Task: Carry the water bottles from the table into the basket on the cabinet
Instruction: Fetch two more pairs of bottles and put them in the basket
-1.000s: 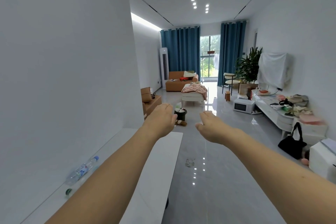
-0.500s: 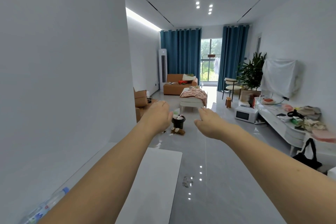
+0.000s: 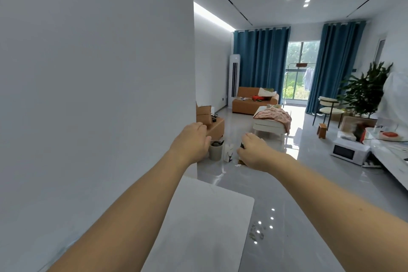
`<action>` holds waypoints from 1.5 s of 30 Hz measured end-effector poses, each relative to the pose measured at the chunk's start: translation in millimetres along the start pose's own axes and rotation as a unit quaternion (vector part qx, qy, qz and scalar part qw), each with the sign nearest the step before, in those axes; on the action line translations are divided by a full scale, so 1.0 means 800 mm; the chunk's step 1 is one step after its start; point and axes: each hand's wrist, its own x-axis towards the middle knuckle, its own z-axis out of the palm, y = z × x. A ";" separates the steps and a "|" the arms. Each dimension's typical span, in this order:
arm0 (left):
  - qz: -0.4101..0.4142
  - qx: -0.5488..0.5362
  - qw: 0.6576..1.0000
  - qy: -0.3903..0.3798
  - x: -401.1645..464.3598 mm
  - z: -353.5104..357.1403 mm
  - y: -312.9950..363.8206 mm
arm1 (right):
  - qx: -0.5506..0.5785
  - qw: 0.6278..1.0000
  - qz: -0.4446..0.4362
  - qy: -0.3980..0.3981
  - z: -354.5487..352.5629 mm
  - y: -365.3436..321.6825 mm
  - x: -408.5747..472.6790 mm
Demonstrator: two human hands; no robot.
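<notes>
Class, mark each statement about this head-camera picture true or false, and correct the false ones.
1. Both hands, left and right, are stretched forward with nothing in them. True.
2. A water bottle lies on the white table. False: no bottle is in view.
3. The curtains are red. False: they are blue.
4. A microwave sits on the floor at the right. True.
5. A plant stands near the window. True.
</notes>
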 end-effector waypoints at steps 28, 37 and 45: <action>-0.527 0.117 0.840 0.047 -0.383 -0.162 -0.338 | 0.049 0.841 -0.496 -0.210 0.206 -0.516 -0.011; -0.645 -0.081 0.760 0.012 -0.403 0.023 -0.436 | 0.074 0.842 -0.371 -0.384 0.410 -0.498 0.042; -0.759 -0.314 0.570 0.009 -0.461 0.261 -0.538 | 0.116 0.846 -0.171 -0.492 0.653 -0.490 0.064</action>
